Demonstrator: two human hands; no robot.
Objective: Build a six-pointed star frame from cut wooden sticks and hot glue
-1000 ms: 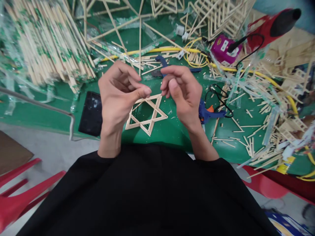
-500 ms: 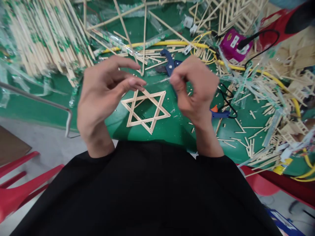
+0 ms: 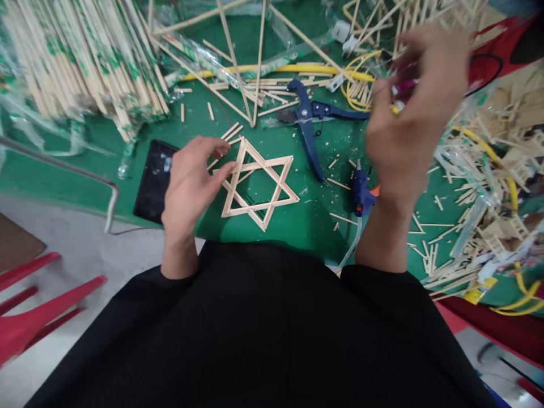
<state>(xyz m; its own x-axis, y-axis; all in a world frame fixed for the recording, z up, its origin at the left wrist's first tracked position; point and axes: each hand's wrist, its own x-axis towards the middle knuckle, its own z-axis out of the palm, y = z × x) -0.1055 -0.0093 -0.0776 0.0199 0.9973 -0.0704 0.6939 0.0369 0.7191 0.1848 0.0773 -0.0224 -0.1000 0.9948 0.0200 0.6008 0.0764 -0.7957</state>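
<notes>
A: Star frame (image 3: 275, 202) is lying mid-frame, probably for easy reach; left hand (image 3: 189, 184) is hanging spread at its left side.
B: Glue gun (image 3: 360, 192) is resting right of centre, presumably handy. Right hand (image 3: 403, 127) is showing blurred, upper right; grip, can't tell.

Green table (image 3: 314, 226), cluttered. Six-pointed stick star (image 3: 278, 192) lies flat near the front edge, a few short sticks (image 3: 232, 131) just beside its upper left. Black flat device (image 3: 153, 184) left of it. Blue-handled cutter (image 3: 305, 113) and blue glue gun (image 3: 360, 190) to the right of the star. Plastic-wrapped stick bundles (image 3: 85, 62) piled far left. Yellow cable (image 3: 289, 68) runs across behind, over/among loose sticks. Right side: cut stick pieces (image 3: 431, 258) scattered, plastic scraps (image 3: 470, 221) mixed in.
</notes>
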